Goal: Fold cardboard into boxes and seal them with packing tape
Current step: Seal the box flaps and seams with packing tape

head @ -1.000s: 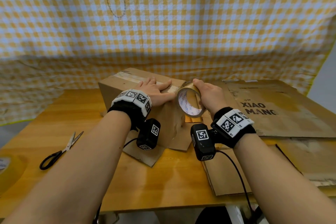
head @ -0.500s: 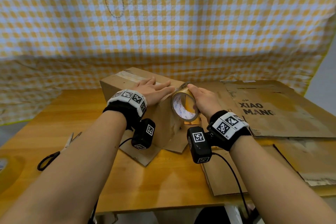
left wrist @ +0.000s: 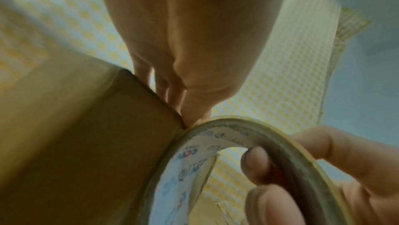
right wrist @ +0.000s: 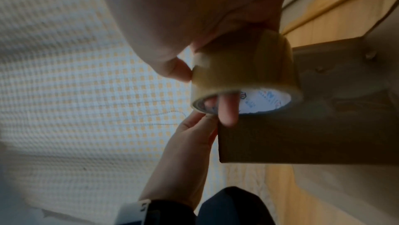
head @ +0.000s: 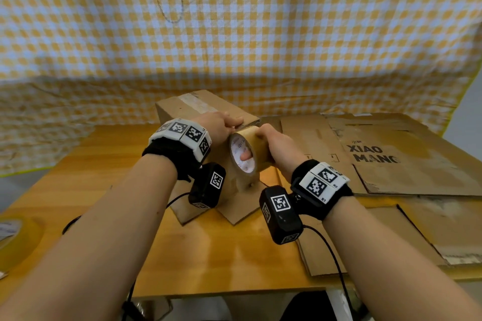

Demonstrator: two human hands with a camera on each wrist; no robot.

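Note:
A brown cardboard box [head: 198,109] stands on the wooden table [head: 214,255], with old tape along its top seam. My left hand [head: 221,128] lies flat on the box top at its near right corner, fingers straight. My right hand [head: 276,143] grips a roll of tan packing tape [head: 247,148], fingers curled through its white core. The roll touches the box's upper right edge beside my left fingertips. In the left wrist view the roll [left wrist: 194,169] meets the box corner [left wrist: 86,143]. The right wrist view shows the roll [right wrist: 241,68] against the box side [right wrist: 302,134].
Flattened cardboard sheets [head: 391,159] cover the right half of the table. Loose flaps [head: 234,211] splay from under the box. A second tape roll [head: 15,237] sits at the far left edge. A checked cloth [head: 234,34] hangs behind.
My right hand has brought the roll left, up against the box edge and my left fingertips. The left hand has stayed on the box top.

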